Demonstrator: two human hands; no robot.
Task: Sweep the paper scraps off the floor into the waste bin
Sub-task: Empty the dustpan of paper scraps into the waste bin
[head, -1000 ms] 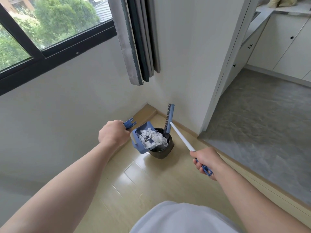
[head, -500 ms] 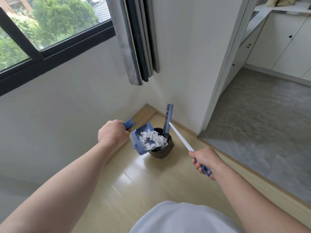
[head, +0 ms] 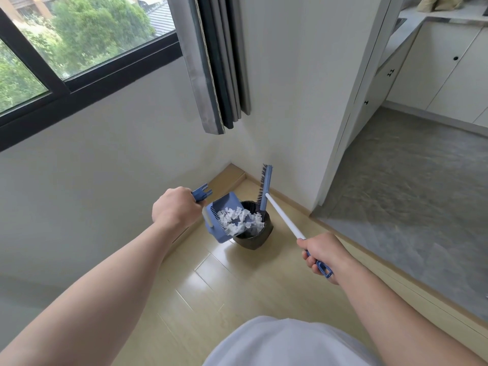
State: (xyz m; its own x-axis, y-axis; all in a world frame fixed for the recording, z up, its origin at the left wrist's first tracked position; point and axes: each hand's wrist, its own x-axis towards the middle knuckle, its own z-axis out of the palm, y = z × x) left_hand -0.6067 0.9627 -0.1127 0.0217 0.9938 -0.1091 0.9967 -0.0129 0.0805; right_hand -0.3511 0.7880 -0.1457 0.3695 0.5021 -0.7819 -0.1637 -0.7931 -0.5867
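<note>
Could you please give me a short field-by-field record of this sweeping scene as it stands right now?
left hand: grips the handle of the dustpan
dustpan: tilted over the waste bin
paper scraps: white, spilling from dustpan into waste bin
right hand: grips the broom by its handle
broom head: raised at the bin's far rim, near the wall
floor: pale wood planks

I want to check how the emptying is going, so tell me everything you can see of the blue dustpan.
The dustpan looks like blue plastic, with a row of comb teeth along one edge and a white stem topped by a blue grip. The left hand grips that top. The pan is tilted over the rim of the dark waste bin, and white paper scraps lie heaped in its mouth, reaching over the bin.
</note>
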